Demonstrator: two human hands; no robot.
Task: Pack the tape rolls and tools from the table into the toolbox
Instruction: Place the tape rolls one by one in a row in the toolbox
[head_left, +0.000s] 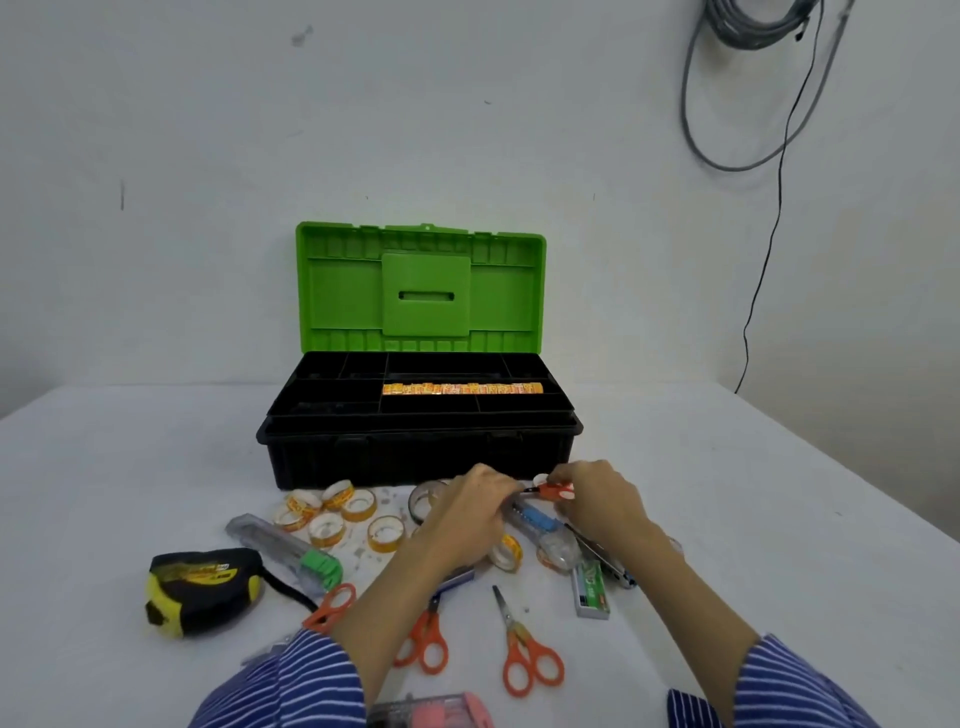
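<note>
Pink case (431, 712), three orange scissors (527, 657), two hands (470, 512), toolbox (415, 441)

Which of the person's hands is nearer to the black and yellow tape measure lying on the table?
Left. The left hand is up and to the right of the black and yellow tape measure, holding a small red tool. The right hand holds it from farther right.

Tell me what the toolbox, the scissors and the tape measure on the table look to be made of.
Toolbox: moulded plastic, with a matte black base and a glossy green lid showing ribs and moulded recesses.
Scissors: grey, likely metal blades with smooth orange plastic loop handles.
Tape measure: black and yellow casing, probably plastic with a rubbery grip; the look leaves that open.
</note>
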